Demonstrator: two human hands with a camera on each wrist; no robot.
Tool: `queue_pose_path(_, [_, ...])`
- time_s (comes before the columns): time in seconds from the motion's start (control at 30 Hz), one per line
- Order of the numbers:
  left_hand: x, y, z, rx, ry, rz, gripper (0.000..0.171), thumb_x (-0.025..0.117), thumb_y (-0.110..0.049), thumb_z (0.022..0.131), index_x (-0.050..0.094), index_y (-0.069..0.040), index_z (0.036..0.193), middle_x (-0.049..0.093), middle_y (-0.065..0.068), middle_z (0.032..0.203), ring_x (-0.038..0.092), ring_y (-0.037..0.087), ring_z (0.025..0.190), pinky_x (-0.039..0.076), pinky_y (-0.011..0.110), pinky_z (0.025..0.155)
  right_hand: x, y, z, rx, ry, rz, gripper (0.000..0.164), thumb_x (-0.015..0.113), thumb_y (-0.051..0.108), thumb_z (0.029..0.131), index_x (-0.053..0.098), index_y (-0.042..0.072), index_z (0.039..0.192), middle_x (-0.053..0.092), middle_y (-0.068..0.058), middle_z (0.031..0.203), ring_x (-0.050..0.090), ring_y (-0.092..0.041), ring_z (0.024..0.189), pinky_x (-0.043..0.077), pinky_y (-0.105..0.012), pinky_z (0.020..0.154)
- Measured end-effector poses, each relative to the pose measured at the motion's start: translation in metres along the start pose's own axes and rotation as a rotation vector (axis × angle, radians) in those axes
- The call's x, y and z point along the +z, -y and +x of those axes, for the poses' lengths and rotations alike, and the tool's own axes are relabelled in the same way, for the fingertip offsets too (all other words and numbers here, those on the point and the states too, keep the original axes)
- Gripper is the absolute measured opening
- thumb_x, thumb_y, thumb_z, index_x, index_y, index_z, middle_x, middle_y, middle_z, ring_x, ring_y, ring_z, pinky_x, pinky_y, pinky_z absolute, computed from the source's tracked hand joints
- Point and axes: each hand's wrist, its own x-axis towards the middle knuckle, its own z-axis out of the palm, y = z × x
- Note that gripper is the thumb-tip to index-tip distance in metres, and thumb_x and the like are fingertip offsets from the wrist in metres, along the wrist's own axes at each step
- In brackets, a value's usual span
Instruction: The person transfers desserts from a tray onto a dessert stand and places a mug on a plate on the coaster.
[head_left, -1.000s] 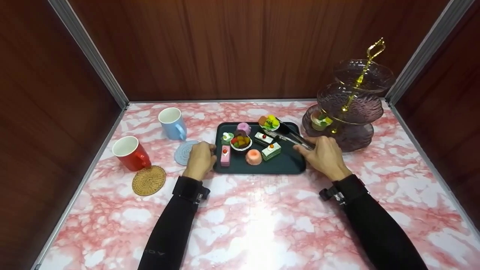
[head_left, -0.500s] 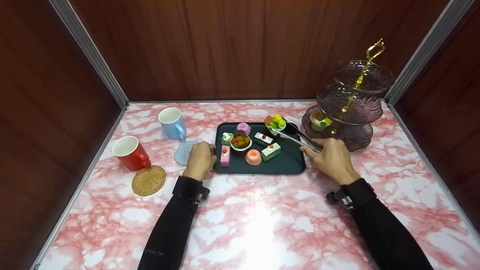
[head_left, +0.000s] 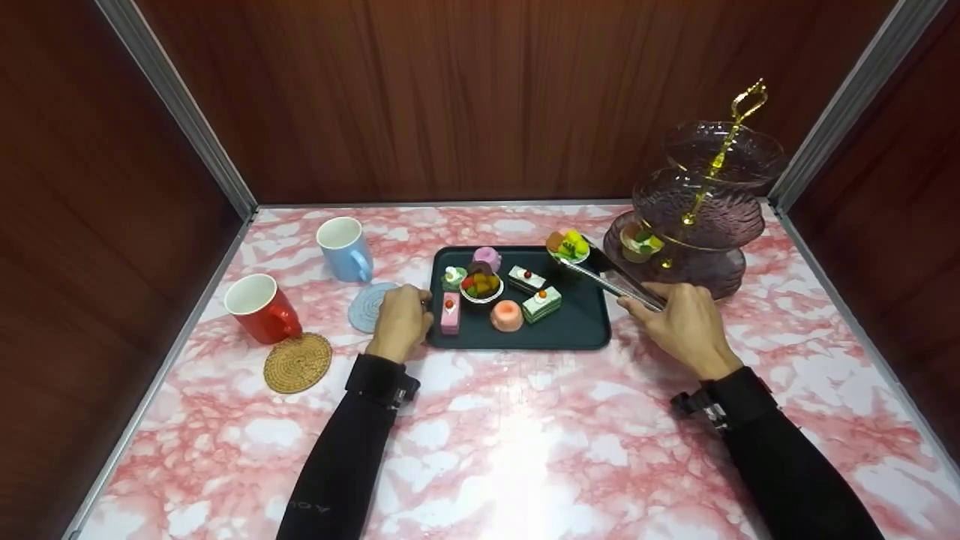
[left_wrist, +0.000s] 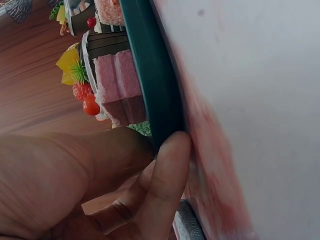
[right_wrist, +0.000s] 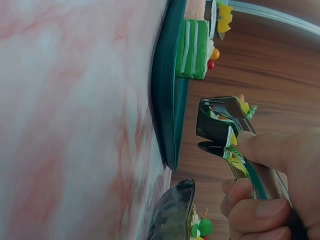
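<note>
My right hand (head_left: pixel 686 328) grips metal tongs (head_left: pixel 621 291), whose tips hold a small fruit tart (head_left: pixel 571 246) with yellow and green topping. In the right wrist view the tart's dark cup (right_wrist: pixel 212 129) is raised off the dark tray (right_wrist: pixel 165 100). At the tray's (head_left: pixel 566 334) left edge, my left hand (head_left: pixel 401 322) pinches the rim between thumb and fingers, as the left wrist view shows. On the tray are a second fruit tart (head_left: pixel 481 285), a pink cake slice (head_left: pixel 450 313), a green layered slice (head_left: pixel 542 304), a dark slice (head_left: pixel 527 278) and an orange ring cake (head_left: pixel 507 315).
A three-tier purple glass stand (head_left: pixel 701 210) with a gold handle is at right, a dessert cup (head_left: pixel 640 244) on its lowest plate. At left are a blue mug (head_left: pixel 345 247), a red mug (head_left: pixel 262 309), a blue coaster (head_left: pixel 370 306) and a woven coaster (head_left: pixel 298 363).
My right hand, the tongs and the fruit tart have moved right, from over the tray's back middle towards its back right corner. The left hand stays on the tray's edge.
</note>
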Motion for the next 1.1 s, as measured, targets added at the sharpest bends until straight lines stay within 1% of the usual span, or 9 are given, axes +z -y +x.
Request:
queue_pose_path(0.17, [0.0, 0.0, -0.001, 0.0, 0.003, -0.004, 0.034, 0.068, -0.006, 0.074, 0.069, -0.01, 0.108, 0.07, 0.011, 0.098, 0.064, 0.025, 0.09, 0.051, 0.041, 0.079, -0.007, -0.005, -0.004, 0.007, -0.01, 0.009, 0.044, 0.07, 0.054, 0.073, 0.073, 0.019, 0.099, 0.073, -0.004, 0.085, 0.066, -0.026, 0.073, 0.042, -0.042, 0.056])
queue_pose_path(0.27, [-0.001, 0.0, -0.001, -0.012, 0.013, -0.012, 0.034, 0.068, -0.006, 0.075, 0.069, -0.01, 0.109, 0.069, 0.011, 0.099, 0.063, 0.024, 0.089, 0.051, 0.041, 0.078, -0.012, -0.008, -0.007, 0.004, -0.022, 0.007, 0.041, 0.07, 0.053, 0.073, 0.074, 0.02, 0.098, 0.073, -0.003, 0.086, 0.064, -0.025, 0.073, 0.04, -0.042, 0.056])
queue_pose_path(0.33, [0.0, -0.001, -0.001, -0.022, 0.018, -0.016, 0.034, 0.068, -0.006, 0.075, 0.069, -0.011, 0.109, 0.069, 0.011, 0.1, 0.063, 0.024, 0.09, 0.051, 0.04, 0.078, -0.014, -0.01, -0.008, -0.005, -0.032, 0.003, 0.039, 0.07, 0.052, 0.073, 0.074, 0.022, 0.097, 0.072, -0.003, 0.085, 0.063, -0.025, 0.069, 0.038, -0.041, 0.055])
queue_pose_path(0.4, [0.0, -0.001, -0.001, -0.029, 0.017, -0.017, 0.034, 0.068, -0.007, 0.075, 0.069, -0.011, 0.108, 0.069, 0.012, 0.101, 0.063, 0.025, 0.09, 0.051, 0.04, 0.078, -0.017, -0.013, -0.01, -0.016, -0.04, -0.004, 0.038, 0.07, 0.052, 0.073, 0.074, 0.022, 0.097, 0.073, -0.003, 0.084, 0.063, -0.025, 0.069, 0.039, -0.042, 0.055])
queue_pose_path(0.57, [0.001, -0.001, 0.0, -0.019, 0.005, -0.012, 0.033, 0.068, -0.006, 0.073, 0.07, -0.011, 0.106, 0.069, 0.011, 0.099, 0.064, 0.026, 0.09, 0.051, 0.041, 0.078, -0.025, -0.019, -0.015, 0.007, -0.04, -0.019, 0.037, 0.069, 0.052, 0.074, 0.073, 0.023, 0.097, 0.071, -0.001, 0.079, 0.062, -0.026, 0.065, 0.038, -0.041, 0.053])
queue_pose_path(0.63, [0.001, -0.001, 0.0, -0.013, 0.003, -0.008, 0.033, 0.068, -0.006, 0.073, 0.07, -0.01, 0.105, 0.07, 0.011, 0.097, 0.064, 0.025, 0.089, 0.051, 0.041, 0.078, -0.028, -0.023, -0.018, 0.015, -0.043, -0.022, 0.037, 0.07, 0.05, 0.074, 0.073, 0.021, 0.097, 0.071, -0.002, 0.077, 0.062, -0.027, 0.065, 0.038, -0.042, 0.053])
queue_pose_path(0.8, [0.001, -0.001, 0.0, -0.009, -0.004, 0.007, 0.033, 0.067, -0.006, 0.072, 0.07, -0.011, 0.104, 0.07, 0.01, 0.094, 0.063, 0.025, 0.087, 0.051, 0.04, 0.076, -0.036, -0.031, -0.022, -0.003, -0.069, -0.032, 0.037, 0.071, 0.047, 0.074, 0.074, 0.017, 0.095, 0.072, -0.009, 0.077, 0.065, -0.035, 0.067, 0.042, -0.049, 0.056])
queue_pose_path(0.9, [0.001, -0.001, 0.0, -0.008, -0.006, 0.004, 0.033, 0.067, -0.006, 0.072, 0.07, -0.011, 0.104, 0.07, 0.011, 0.094, 0.064, 0.026, 0.088, 0.051, 0.041, 0.076, -0.04, -0.035, -0.025, 0.014, -0.07, -0.034, 0.037, 0.071, 0.048, 0.074, 0.074, 0.018, 0.096, 0.072, -0.01, 0.078, 0.065, -0.036, 0.068, 0.042, -0.05, 0.056])
queue_pose_path(1.1, [0.002, -0.001, 0.0, -0.016, -0.006, -0.005, 0.033, 0.067, -0.006, 0.073, 0.07, -0.01, 0.105, 0.07, 0.01, 0.096, 0.064, 0.025, 0.089, 0.051, 0.041, 0.076, -0.048, -0.04, -0.029, 0.066, -0.047, -0.028, 0.041, 0.069, 0.049, 0.076, 0.073, 0.017, 0.101, 0.072, -0.012, 0.083, 0.065, -0.037, 0.076, 0.042, -0.05, 0.061])
